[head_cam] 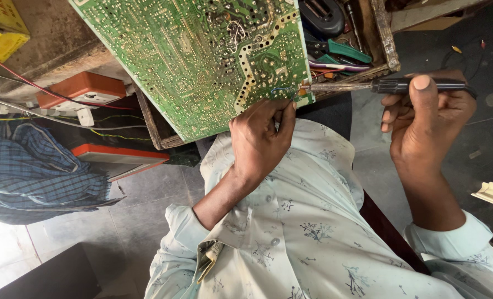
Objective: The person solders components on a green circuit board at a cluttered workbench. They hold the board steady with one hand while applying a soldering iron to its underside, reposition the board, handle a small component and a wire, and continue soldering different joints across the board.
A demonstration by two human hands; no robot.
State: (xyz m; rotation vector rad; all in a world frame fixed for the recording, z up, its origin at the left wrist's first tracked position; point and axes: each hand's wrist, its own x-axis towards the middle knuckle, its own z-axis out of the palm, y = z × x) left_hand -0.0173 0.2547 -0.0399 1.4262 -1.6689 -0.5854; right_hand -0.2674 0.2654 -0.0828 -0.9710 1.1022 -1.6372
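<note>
The person wore a pale, mint-tinted shirt (307, 232) printed with small dark blue sprigs. It had white buttons down the front, and a chest pocket with folded paper showing at its mouth. The long sleeves were rolled or pushed back with broad cuffs, leaving both forearms bare.

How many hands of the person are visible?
2. The left hand holds the green circuit board at its lower edge; the right hand grips a soldering iron.
</note>
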